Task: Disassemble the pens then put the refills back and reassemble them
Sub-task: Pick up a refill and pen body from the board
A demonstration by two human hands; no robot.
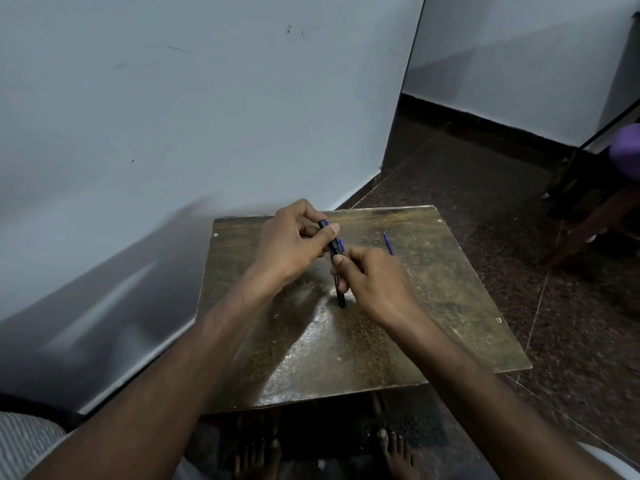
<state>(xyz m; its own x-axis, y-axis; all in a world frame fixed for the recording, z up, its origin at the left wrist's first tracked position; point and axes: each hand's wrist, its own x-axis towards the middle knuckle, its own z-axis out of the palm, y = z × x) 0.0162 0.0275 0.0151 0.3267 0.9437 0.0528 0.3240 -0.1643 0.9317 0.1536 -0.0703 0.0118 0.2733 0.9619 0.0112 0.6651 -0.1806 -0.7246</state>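
A dark pen with blue trim is held over the middle of a small worn brown table. My left hand grips its upper end, thumb pressed along the barrel. My right hand is closed around the lower part, and the pen's tip pokes out below my fingers, close to the tabletop. A thin blue refill lies flat on the table just beyond my right hand, partly hidden by it.
The table stands against a pale wall at the left and back. Dark speckled floor spreads to the right. A dark wooden piece of furniture stands at the far right. My bare feet show under the table's front edge.
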